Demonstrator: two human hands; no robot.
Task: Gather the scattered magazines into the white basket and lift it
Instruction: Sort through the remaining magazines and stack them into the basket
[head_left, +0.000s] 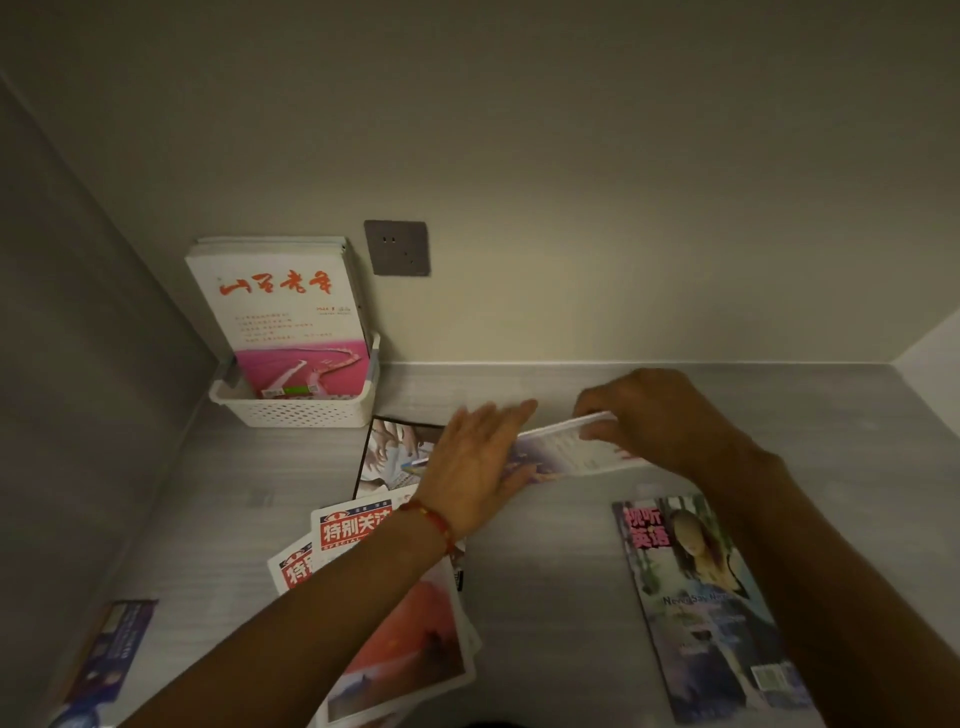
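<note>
Glossy, floppy mag (566, 449): my right hand (660, 421) pinches its far edge, left hand (478, 457) flat alongside, fingers straight. Prob slippery; grip the spine.

Right hand (657, 421) pinching a tilted magazine (569, 449) by its far edge, left hand (475, 462) flat-fingered against its near-left end, white basket (296, 405) with upright magazines (291, 317) far-left of both, cover-girl magazine (711, 608) on the counter (545, 571) nearer than the right hand
</note>
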